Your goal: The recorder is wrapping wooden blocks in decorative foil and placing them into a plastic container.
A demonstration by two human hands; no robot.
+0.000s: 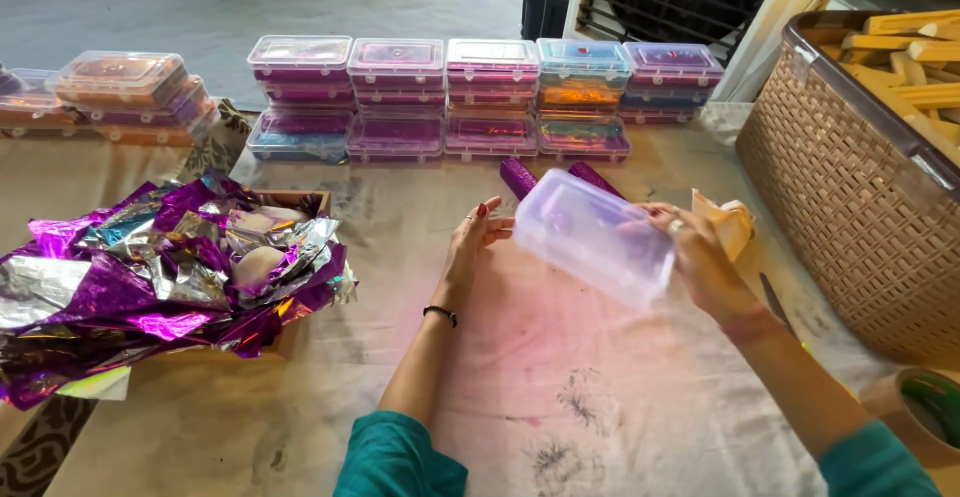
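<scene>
The right hand (700,257) grips a clear plastic box (597,237), fingers clamped on its right end, tilting it off the table (560,377). The left hand (472,242) waits at its left end, fingers apart, seemingly steadying it.

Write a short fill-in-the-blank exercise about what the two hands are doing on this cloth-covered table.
1. The right hand holds a clear rectangular plastic box that is ____ of contents.
2. The left hand is open beside the box, with a ____ band on its wrist.
3. The crumpled shiny foil sheets on the left are mostly ____ and silver.
4. The woven tan basket on the right holds pale ____ pieces.

Missing words: empty; black; purple; wooden
</scene>
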